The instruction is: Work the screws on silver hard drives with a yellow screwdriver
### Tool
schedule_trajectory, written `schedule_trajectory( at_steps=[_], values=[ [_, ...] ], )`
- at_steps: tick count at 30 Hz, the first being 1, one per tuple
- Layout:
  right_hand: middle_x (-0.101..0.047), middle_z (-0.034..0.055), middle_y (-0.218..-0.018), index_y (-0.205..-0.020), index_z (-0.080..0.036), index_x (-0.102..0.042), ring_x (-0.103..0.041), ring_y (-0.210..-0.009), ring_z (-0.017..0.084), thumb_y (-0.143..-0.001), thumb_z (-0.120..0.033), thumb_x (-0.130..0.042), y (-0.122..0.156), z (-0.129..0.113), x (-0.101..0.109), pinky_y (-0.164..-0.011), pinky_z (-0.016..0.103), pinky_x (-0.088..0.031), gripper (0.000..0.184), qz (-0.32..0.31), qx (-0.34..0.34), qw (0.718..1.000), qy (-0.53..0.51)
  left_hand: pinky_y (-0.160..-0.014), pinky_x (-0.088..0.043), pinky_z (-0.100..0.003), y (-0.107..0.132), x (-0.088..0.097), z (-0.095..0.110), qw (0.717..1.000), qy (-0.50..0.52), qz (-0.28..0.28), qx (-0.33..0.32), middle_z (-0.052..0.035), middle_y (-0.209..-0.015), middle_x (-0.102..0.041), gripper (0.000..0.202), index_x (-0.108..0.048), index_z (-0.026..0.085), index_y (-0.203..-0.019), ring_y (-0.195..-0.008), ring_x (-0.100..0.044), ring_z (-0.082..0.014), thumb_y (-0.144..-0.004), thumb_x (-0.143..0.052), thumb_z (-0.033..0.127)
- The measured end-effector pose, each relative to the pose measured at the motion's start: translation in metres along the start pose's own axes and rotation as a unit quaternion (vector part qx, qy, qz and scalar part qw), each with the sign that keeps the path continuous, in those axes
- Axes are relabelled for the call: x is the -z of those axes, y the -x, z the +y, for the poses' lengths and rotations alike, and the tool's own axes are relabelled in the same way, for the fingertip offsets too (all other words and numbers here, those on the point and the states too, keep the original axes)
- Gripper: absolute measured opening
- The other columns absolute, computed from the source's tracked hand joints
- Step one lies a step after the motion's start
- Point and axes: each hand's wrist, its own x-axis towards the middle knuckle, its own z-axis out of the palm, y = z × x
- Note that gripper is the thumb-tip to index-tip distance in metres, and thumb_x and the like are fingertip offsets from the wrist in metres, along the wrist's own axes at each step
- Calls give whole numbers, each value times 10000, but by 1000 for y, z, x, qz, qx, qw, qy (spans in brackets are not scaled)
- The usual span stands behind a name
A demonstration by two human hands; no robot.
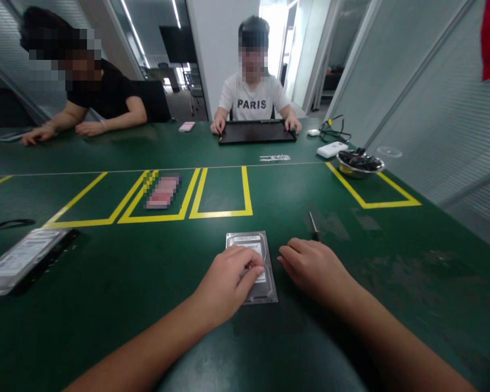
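A silver hard drive (pixel 271 291) with a white label lies flat on the green table in front of me. My left hand (pixel 234 275) is over its left part, thumb and fingertips drawn into a pinch; anything between them is too small to make out. Just right of the drive is my right hand (pixel 310 267), low over the table, its fingers curled and its palm hidden. Beyond its knuckles a screwdriver (pixel 312 222) shows its metal shaft pointing away. The screwdriver's handle is mostly hidden behind this hand, and whether the hand touches it cannot be seen.
Another hard drive (pixel 22 256) lies at the left. Yellow tape (pixel 220 214) marks rectangles, one holding a pink blurred item (pixel 163 192). A metal bowl (pixel 360 169) of dark parts stands at the right. Two people sit opposite, one holding a black tray-like panel (pixel 257 132).
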Motion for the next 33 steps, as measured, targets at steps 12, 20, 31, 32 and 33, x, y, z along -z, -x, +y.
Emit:
schedule_trajectory(
  at_steps=[12,20,31,32,33],
  values=[
    [-646,42,-801,-855,-199,-633,-594,-680,167,-933,-229,-537,-2,3,-2,-598,311,-266,127,-40,-42,998,22,-807,-464,-399,-27,-19,10,980,-196,-41,-20,-53,-857,-688,116,-666,199,-842,-874,-592,-242,-913,-591,252],
    [-655,54,-798,-867,-188,-639,-597,-664,169,-926,-212,-534,-4,3,-3,-588,320,-252,122,-56,-41,997,31,-775,-458,-428,-32,-23,6,978,-208,-18,-25,-46,-804,-712,108,-685,216,-783,-832,-580,-266,-868,-623,238],
    [-649,58,-813,-866,-196,-631,-600,-717,197,-945,-250,-517,-3,8,0,-630,331,-296,148,-62,-61,995,47,-808,-453,-462,-33,-23,8,968,-248,-35,-36,-77,-914,-713,145,-679,195,-870,-917,-568,-294,-931,-558,246],
    [-648,64,-818,-869,-193,-632,-599,-732,204,-946,-250,-516,-3,9,0,-637,331,-304,151,-62,-68,994,51,-805,-457,-459,-33,-23,9,967,-248,-37,-39,-81,-919,-709,148,-672,189,-883,-915,-570,-291,-937,-543,235],
    [-647,73,-833,-874,-190,-635,-599,-752,214,-944,-251,-520,-3,10,1,-642,332,-313,148,-62,-80,993,57,-801,-461,-454,-33,-22,10,968,-246,-40,-41,-85,-917,-706,154,-665,183,-890,-907,-572,-287,-943,-527,226]
  ],
)
